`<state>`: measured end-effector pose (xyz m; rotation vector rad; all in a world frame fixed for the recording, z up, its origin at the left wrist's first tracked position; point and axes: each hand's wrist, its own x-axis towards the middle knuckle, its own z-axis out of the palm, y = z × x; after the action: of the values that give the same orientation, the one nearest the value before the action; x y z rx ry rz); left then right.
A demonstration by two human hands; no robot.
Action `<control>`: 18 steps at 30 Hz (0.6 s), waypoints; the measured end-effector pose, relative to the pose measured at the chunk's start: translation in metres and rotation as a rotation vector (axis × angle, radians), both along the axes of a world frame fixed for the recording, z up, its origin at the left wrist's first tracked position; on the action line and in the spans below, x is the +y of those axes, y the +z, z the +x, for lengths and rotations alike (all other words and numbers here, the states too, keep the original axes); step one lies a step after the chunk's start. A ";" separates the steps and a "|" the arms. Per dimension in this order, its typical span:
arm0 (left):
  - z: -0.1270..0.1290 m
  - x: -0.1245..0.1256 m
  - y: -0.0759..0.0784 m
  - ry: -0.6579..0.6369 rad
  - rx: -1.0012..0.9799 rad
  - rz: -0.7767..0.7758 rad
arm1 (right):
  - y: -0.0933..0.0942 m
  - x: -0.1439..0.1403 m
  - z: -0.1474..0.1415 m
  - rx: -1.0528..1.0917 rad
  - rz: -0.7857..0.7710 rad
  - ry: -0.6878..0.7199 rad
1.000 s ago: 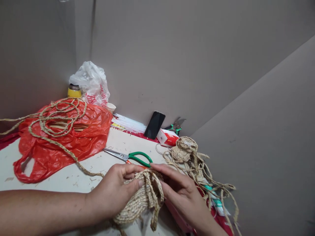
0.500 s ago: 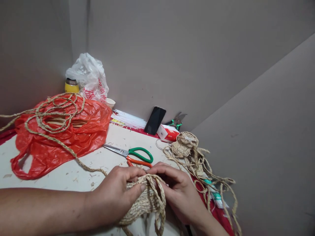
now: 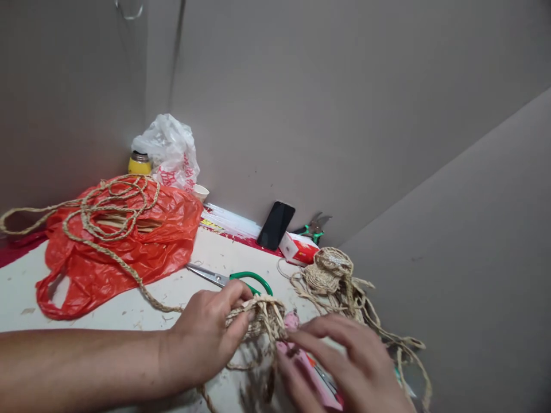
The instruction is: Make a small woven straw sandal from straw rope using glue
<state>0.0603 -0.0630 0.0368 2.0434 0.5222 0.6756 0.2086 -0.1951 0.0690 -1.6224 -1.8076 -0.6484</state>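
As L hand (image 3: 206, 335) grips, woven piece (image 3: 258, 315) lies sideways

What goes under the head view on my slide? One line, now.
Left hand grips a woven straw piece while the blurred right hand hovers beside it, green-handled scissors just behind.

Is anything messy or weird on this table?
Yes. Straw bits litter the table, and a loose braided rope sprawls over the red bag. Frayed strands trail off a small woven piece at the table's right edge.
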 end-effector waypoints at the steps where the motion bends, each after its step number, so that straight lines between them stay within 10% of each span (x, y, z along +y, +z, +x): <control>1: 0.000 -0.002 -0.001 -0.019 0.003 0.037 | -0.002 0.002 -0.006 -0.112 0.016 -0.018; 18: -0.002 -0.006 -0.016 -0.105 -0.084 0.440 | -0.019 0.011 -0.016 -0.235 0.054 -0.137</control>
<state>0.0581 -0.0686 0.0208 2.4174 0.2261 0.8663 0.1931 -0.1837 0.0501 -1.7035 -1.8333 -0.9775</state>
